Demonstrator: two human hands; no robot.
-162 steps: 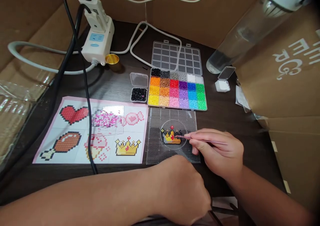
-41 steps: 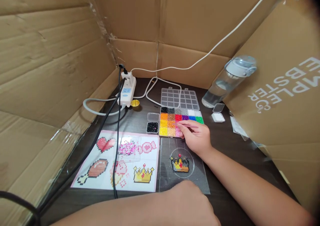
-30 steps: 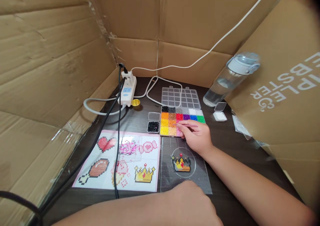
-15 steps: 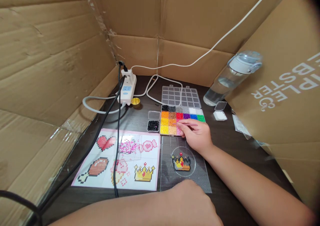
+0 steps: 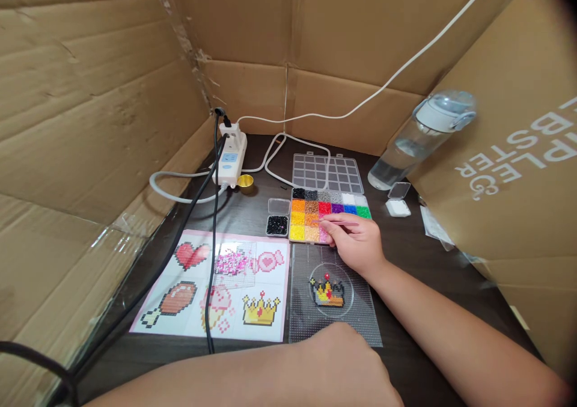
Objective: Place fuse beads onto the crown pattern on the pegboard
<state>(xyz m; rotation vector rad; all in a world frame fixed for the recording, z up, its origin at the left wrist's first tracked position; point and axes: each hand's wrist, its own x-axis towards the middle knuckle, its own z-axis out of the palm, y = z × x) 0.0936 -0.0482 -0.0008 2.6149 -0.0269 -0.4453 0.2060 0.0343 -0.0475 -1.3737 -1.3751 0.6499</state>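
Note:
My right hand [image 5: 359,243] pinches slim pink tweezers [image 5: 346,223]. Their tip points left over the orange and pink compartments of the sorted bead box [image 5: 301,242]; whether a bead sits in the tip is too small to see. In the foreground lies my left hand [image 5: 350,368], back up, fingers hidden, beside the near edge of the clear pegboard [image 5: 303,326]. On that board a partly filled bead crown [image 5: 330,294] in black, yellow, orange and red stands inside a ring outline. A printed pattern sheet [image 5: 234,335] to the left shows a matching crown.
A small clear board with loose pink beads [image 5: 232,263] rests on the sheet, crossed by a black cable [image 5: 211,287]. Behind are a small box of black beads [image 5: 277,225], a gold cup [image 5: 246,183], a power strip [image 5: 229,160] and a water bottle [image 5: 401,154]. Cardboard walls enclose the table.
The view has shifted very slightly. Both hands and the tweezers stay practically where they were, with the tweezer tip still over the bead box.

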